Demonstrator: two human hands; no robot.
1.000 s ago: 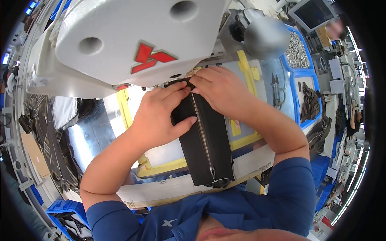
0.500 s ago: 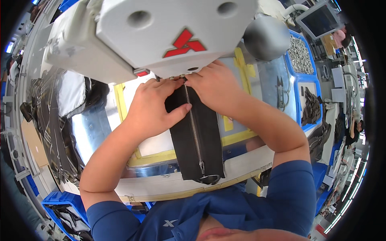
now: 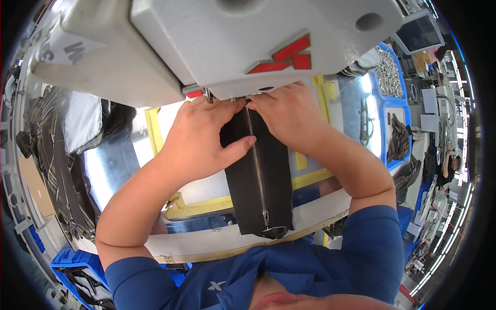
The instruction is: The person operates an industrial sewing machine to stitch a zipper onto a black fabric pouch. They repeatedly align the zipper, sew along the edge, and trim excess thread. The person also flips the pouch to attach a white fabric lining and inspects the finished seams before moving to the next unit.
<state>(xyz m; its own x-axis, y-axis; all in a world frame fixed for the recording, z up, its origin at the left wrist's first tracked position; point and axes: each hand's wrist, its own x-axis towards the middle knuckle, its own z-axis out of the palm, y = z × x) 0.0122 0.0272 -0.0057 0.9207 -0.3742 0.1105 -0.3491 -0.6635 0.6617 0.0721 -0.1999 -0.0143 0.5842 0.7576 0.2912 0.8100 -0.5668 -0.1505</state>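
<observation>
A long black fabric piece (image 3: 279,191) with a metal zipper (image 3: 258,181) lies lengthwise on the work plate, its far end at the small metal parts under a white machine head (image 3: 196,36). My left hand (image 3: 201,134) lies on the fabric's left side, thumb spread toward the zipper, other fingertips near the machine's working point. My right hand (image 3: 292,113) is closed on the top right of the fabric beside the zipper, its fingertips partly hidden by the machine head.
Yellow tape (image 3: 302,181) edges the plate. Right are snips (image 3: 366,124) and blue trays (image 3: 408,113) with metal pieces and dark scraps, a monitor (image 3: 418,31), and another person (image 3: 449,170). Left are piled dark fabric (image 3: 67,170) and a low blue crate (image 3: 67,261).
The machine head appears larger and further right in the picture. Both hands remain at the zipper's far end; the fabric moved up, then slightly right in view, now lying straighter.
</observation>
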